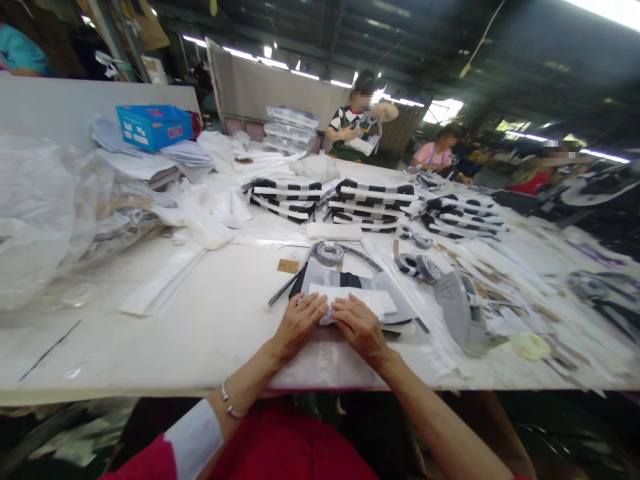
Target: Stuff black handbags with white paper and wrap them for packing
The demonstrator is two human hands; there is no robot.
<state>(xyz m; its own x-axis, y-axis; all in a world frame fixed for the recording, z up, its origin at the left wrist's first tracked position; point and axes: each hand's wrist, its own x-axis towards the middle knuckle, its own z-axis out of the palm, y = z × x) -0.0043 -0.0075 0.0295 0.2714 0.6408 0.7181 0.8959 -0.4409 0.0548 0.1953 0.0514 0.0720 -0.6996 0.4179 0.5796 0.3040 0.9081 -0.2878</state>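
Worktable (220,360): broad, pale, smooth surface, marked with a dark line at left, set in a dim hall beneath a dark roof with bright strip lights. Co-workers are positioned beyond the far side. Rows of black-and-white bundles (373,195) lie across the middle; a glossy blue cardboard box (155,127) sits at far left, behind crumpled translucent film (40,227).

Grey-and-black article (317,270) lies flat at the near centre, directly before the person. Its grey part appears sheet-like. A white rectangular piece (373,301), smooth and flat, rests on top. Left hand (299,325) and right hand (361,328) lie side by side at the piece's near edge, fingers slightly bent, fingertips on it; whether the thumbs pinch it cannot be determined. Adjacent: coiled grey strap (329,253), brown tag (289,266) and, at right, a grey curved-sided dispenser (456,307).
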